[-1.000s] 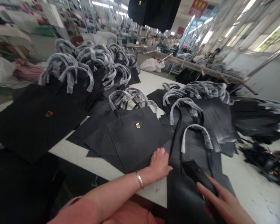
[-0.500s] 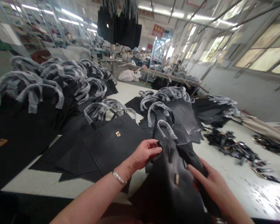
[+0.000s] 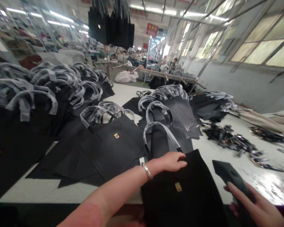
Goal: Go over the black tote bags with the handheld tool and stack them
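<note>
Right hand (image 3: 253, 198): fingers pinch black piece (image 3: 234, 173), long axis slanting up-left.
Left hand (image 3: 172, 161): nearer, on top edge of black bag (image 3: 196, 183); whether pinching, I cannot tell.
Black bag: below left hand, left of black piece, apart.

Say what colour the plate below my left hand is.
The plate is gold, clearest in the head view.

The bag (image 3: 188, 198) looks smooth and matt, its plate (image 3: 178, 187) shiny metal.
</note>
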Motion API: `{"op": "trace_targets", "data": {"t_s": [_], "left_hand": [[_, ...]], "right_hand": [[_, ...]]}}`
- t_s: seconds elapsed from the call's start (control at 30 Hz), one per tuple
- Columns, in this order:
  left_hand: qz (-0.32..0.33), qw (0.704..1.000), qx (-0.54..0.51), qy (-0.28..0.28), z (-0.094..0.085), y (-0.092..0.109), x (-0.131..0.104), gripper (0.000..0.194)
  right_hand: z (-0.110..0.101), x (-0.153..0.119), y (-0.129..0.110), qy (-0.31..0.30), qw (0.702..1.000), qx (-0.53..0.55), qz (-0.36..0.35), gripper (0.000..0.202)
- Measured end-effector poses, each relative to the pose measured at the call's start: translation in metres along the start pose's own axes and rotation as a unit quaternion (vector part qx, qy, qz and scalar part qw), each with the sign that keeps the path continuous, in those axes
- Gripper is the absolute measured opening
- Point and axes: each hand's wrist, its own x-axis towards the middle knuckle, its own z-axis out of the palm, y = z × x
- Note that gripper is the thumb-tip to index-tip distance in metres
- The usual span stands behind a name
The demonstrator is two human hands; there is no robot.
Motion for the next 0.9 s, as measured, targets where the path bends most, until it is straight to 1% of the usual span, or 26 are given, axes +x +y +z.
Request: {"op": "trace_targets", "data": {"t_s": [0.03,0.1,0.17,0.23,0.27,0.37,0.43,0.53,0.6,0.7,0.8,0.9], "left_hand": [[-0.016,0.997,0.079,-0.014,0.013,-0.012,-0.006,0.035],[-0.019,0.984,0.175,-0.012,0.035,-0.035,-0.024,0.048],[0.015,0.967,0.254,0.020,0.053,-0.053,-0.042,0.058],[0.049,0.948,0.310,0.055,0.064,-0.066,-0.054,0.059],[0.058,0.944,0.318,0.068,0.067,-0.070,-0.057,0.057],[0.074,0.941,0.318,0.085,0.069,-0.074,-0.059,0.052],[0.079,0.941,0.317,0.085,0.067,-0.073,-0.058,0.050],[0.087,0.942,0.315,0.078,0.064,-0.072,-0.057,0.050],[0.087,0.943,0.312,0.079,0.064,-0.072,-0.057,0.050],[0.076,0.945,0.305,0.089,0.065,-0.073,-0.057,0.051],[0.079,0.946,0.300,0.091,0.065,-0.074,-0.057,0.051],[0.088,0.946,0.299,0.087,0.063,-0.075,-0.058,0.050]], "right_hand": [[-0.001,-0.001,0.002,-0.013,1.000,-0.001,0.026,0.071],[0.002,-0.002,0.006,-0.049,0.997,-0.003,0.055,0.074],[0.010,-0.003,0.013,-0.081,0.996,-0.017,0.046,0.072],[0.023,-0.001,0.020,-0.114,0.992,-0.018,0.041,0.067],[0.030,0.000,0.022,-0.133,0.990,-0.016,0.042,0.065],[0.047,0.007,0.023,-0.183,0.982,0.009,0.052,0.063],[0.054,0.014,0.016,-0.205,0.976,0.022,0.065,0.062],[0.058,0.024,-0.002,-0.222,0.970,0.025,0.093,0.056],[0.058,0.029,-0.013,-0.234,0.967,0.024,0.099,0.051],[0.055,0.032,-0.017,-0.244,0.965,0.013,0.096,0.047],[0.054,0.030,-0.011,-0.244,0.965,0.002,0.102,0.047],[0.058,0.031,-0.009,-0.226,0.969,-0.009,0.098,0.046]]}}
